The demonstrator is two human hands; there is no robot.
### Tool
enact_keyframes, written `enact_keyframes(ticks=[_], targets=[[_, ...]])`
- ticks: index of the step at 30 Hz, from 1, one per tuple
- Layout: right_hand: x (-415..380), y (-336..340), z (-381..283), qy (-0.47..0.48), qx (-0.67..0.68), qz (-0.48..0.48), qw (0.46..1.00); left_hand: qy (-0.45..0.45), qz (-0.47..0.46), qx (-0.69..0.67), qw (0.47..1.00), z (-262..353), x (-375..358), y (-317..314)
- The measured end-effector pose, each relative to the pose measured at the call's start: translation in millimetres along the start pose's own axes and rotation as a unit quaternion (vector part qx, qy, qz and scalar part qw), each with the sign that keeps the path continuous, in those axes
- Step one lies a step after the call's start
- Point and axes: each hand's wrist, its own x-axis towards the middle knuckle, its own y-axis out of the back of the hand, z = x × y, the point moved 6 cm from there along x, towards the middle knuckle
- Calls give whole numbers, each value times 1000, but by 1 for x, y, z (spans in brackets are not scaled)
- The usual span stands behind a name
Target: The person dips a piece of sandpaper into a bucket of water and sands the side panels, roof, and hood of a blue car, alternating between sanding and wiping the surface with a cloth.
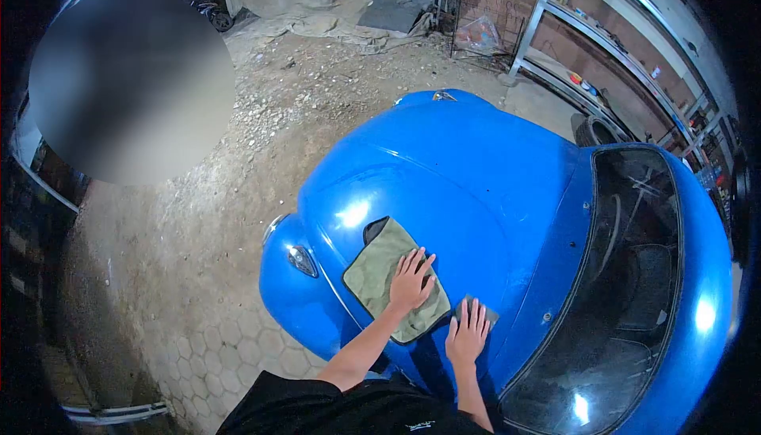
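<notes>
A green cloth with a dark edge lies spread over the front of a blue rounded car. Flat on the cloth, with fingers spread, rests my left hand. One corner of the cloth shows a dark patch. To its right, my right hand lies with straight fingers over a small grey pad on the blue bodywork. Most of that pad is hidden under the fingers. A teardrop-shaped lamp sits on the fender left of the cloth.
The windshield curves along the right, with a wiper behind reflections. Metal shelves holding small items stand at the back right, near a tire. Gravel ground and hexagonal paving lie to the left. A blurred disc hides the upper left.
</notes>
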Motion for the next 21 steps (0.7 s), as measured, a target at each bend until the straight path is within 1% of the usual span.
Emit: enact_keyframes(ticks=[1,3,4,8,11,12,14,16,17,19,21], targets=[[-16,-1,2,-18,1,-14,1000,0,-1,-1,1000,0,-3,0],[-14,0,3,-45,-1,-14,999,-3,3,1,1000,-1,-2,-2],[-1,1,3,-38,-10,14,999,-4,4,1,1000,-1,-5,-3],[92,-2,27,-18,-46,132,990,-8,7,3,1000,0,-9,-4],[121,-5,47,-26,-51,121,991,-9,5,6,1000,-2,-6,-4],[115,0,46,-29,-45,118,992,-7,3,9,1000,-2,-9,-5],[76,15,54,-32,-35,112,993,-2,1,14,1000,-4,-10,-4],[20,29,58,-63,-25,59,996,-2,-2,13,1000,0,-12,0],[-11,34,57,-82,-16,48,995,-11,17,17,1000,1,-11,2],[-67,35,54,-115,-10,25,993,-5,12,25,1000,2,-9,3],[-79,34,55,-130,-9,11,991,1,7,31,1000,1,-10,1]])
